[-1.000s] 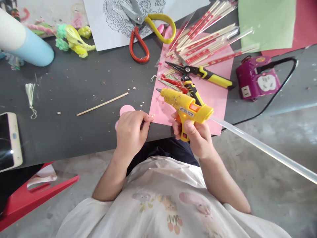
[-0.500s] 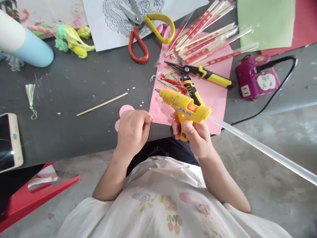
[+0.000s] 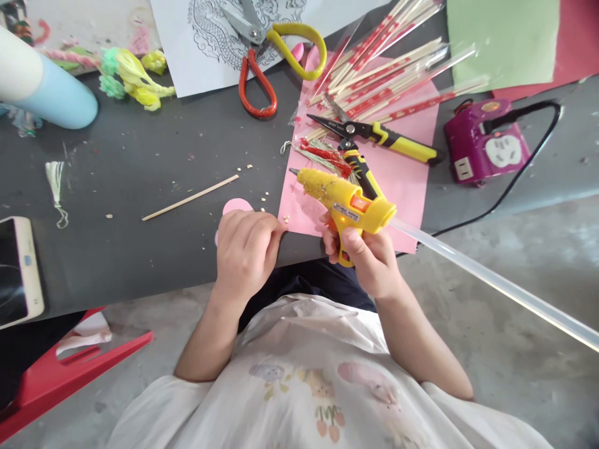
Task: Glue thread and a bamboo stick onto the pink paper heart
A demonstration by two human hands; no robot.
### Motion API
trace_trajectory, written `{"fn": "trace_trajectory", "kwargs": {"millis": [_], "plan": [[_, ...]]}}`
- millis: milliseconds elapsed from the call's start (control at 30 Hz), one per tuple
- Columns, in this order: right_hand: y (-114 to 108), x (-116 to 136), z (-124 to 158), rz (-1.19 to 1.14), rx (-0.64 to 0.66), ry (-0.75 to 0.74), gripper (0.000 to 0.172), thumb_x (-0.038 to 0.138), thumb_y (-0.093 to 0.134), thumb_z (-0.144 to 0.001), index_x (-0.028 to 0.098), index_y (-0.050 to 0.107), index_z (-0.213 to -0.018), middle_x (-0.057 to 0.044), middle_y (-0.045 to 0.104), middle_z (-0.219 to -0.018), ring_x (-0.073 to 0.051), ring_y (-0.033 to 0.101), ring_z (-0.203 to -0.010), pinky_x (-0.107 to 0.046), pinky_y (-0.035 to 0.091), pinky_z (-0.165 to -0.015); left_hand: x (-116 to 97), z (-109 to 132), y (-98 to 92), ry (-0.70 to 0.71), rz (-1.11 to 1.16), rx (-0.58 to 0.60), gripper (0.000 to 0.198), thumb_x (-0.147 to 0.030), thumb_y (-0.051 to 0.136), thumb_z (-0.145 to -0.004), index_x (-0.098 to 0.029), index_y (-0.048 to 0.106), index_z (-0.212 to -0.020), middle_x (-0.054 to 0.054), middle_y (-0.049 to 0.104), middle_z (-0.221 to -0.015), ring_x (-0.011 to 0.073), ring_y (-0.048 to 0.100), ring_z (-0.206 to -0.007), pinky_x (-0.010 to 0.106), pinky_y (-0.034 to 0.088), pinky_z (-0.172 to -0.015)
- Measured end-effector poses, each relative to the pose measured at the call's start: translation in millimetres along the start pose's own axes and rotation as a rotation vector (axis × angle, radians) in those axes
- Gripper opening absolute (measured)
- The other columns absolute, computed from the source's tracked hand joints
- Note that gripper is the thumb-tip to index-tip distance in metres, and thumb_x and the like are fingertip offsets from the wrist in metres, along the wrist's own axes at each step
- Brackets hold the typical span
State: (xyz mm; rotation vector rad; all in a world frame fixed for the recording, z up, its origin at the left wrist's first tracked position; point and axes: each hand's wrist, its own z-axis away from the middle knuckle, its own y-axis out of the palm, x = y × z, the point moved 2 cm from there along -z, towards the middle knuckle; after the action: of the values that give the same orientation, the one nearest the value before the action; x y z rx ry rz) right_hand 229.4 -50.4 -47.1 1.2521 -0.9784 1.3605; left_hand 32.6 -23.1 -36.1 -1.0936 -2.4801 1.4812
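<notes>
My right hand [image 3: 374, 259] is wrapped round the handle of a yellow hot glue gun [image 3: 339, 193], its nozzle pointing up and left over pink paper [image 3: 397, 187]. A long clear glue stick [image 3: 486, 271] sticks out of the back of the gun. At the table's front edge, my left hand [image 3: 248, 249] is closed, its fingertips at the paper's left corner. Whatever it may hold is hidden. Tiny pale bits [image 3: 286, 219] lie by those fingertips. A pink rounded cutout [image 3: 237, 204] shows partly from behind the left hand.
Pruning snips [image 3: 360, 134], red-and-cream tassels [image 3: 327, 156] and wrapped sticks [image 3: 374, 81] lie beyond the gun. Scissors [image 3: 259, 56] rest on a dragon drawing [image 3: 210, 68]. A thin wooden stick [image 3: 189, 198], a pale tassel [image 3: 55, 187] and a phone [image 3: 19, 268] are leftward; a purple power socket [image 3: 486, 143] is right.
My left hand has shifted slightly left and turned a little, and the pale bits by its fingertips show more clearly. The glue gun stays in my right hand, almost still.
</notes>
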Motion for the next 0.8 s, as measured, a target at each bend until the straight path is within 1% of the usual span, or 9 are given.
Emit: {"fn": "trace_trajectory", "kwargs": {"millis": [133, 233, 367, 500, 667, 800], "plan": [[-0.8, -0.9, 0.6, -0.01, 0.005, -0.003, 0.046, 0.056, 0.044, -0.097, 0.019, 0.055, -0.072, -0.003, 0.055, -0.073, -0.013, 0.056, -0.062, -0.028, 0.047, -0.057, 2.5, 3.4, -5.8, 0.06, -0.046, -0.012, 0.015, -0.018, 0.07, -0.083, -0.025, 0.068, -0.096, 0.002, 0.071, -0.085, 0.0186, 0.063, -0.08, 0.036, 0.047, -0.078], [-1.1, -2.0, 1.2, -0.017, 0.004, 0.014, 0.045, 0.056, 0.045, -0.097, 0.019, 0.056, -0.074, -0.003, 0.056, -0.074, -0.012, 0.057, -0.062, -0.027, 0.048, -0.056, 3.4, 5.2, -7.8, 0.098, -0.057, 0.0, 0.018, -0.017, 0.069, -0.083, -0.028, 0.071, -0.098, 0.001, 0.071, -0.083, 0.0178, 0.061, -0.078, 0.037, 0.045, -0.078], [-1.4, -3.6, 1.6, 0.0, -0.009, 0.035, 0.046, 0.06, 0.046, -0.095, 0.018, 0.057, -0.076, -0.003, 0.058, -0.074, -0.013, 0.058, -0.062, -0.027, 0.051, -0.057, 3.1, 5.4, -7.2, 0.095, -0.084, 0.025, 0.016, -0.018, 0.068, -0.084, -0.029, 0.072, -0.096, 0.0, 0.071, -0.08, 0.0168, 0.06, -0.076, 0.037, 0.042, -0.077], [-1.6, -3.9, 1.0, 0.011, -0.008, 0.031, 0.047, 0.061, 0.046, -0.094, 0.019, 0.057, -0.076, -0.004, 0.058, -0.074, -0.013, 0.058, -0.062, -0.028, 0.05, -0.057, 2.4, 5.1, -6.0, 0.108, -0.096, 0.025, 0.018, -0.018, 0.068, -0.084, -0.029, 0.073, -0.098, 0.0, 0.07, -0.079, 0.0164, 0.059, -0.075, 0.037, 0.041, -0.077], [-1.4, -2.4, 0.6, 0.008, 0.0, 0.011, 0.047, 0.059, 0.045, -0.095, 0.019, 0.056, -0.073, -0.003, 0.056, -0.07, -0.013, 0.056, -0.061, -0.028, 0.049, -0.057, 1.8, 5.1, -5.1, 0.108, -0.131, 0.05, 0.021, -0.019, 0.067, -0.085, -0.03, 0.072, -0.102, 0.0, 0.07, -0.079, 0.0162, 0.058, -0.074, 0.037, 0.039, -0.078], [-1.4, -2.1, 1.2, 0.005, -0.001, 0.006, 0.046, 0.057, 0.045, -0.096, 0.018, 0.056, -0.074, -0.003, 0.056, -0.072, -0.012, 0.057, -0.061, -0.027, 0.049, -0.056, 0.9, 4.6, -4.6, 0.119, -0.17, 0.051, 0.021, -0.019, 0.067, -0.085, -0.03, 0.072, -0.102, 0.0, 0.069, -0.077, 0.0162, 0.057, -0.074, 0.037, 0.038, -0.078]]}}
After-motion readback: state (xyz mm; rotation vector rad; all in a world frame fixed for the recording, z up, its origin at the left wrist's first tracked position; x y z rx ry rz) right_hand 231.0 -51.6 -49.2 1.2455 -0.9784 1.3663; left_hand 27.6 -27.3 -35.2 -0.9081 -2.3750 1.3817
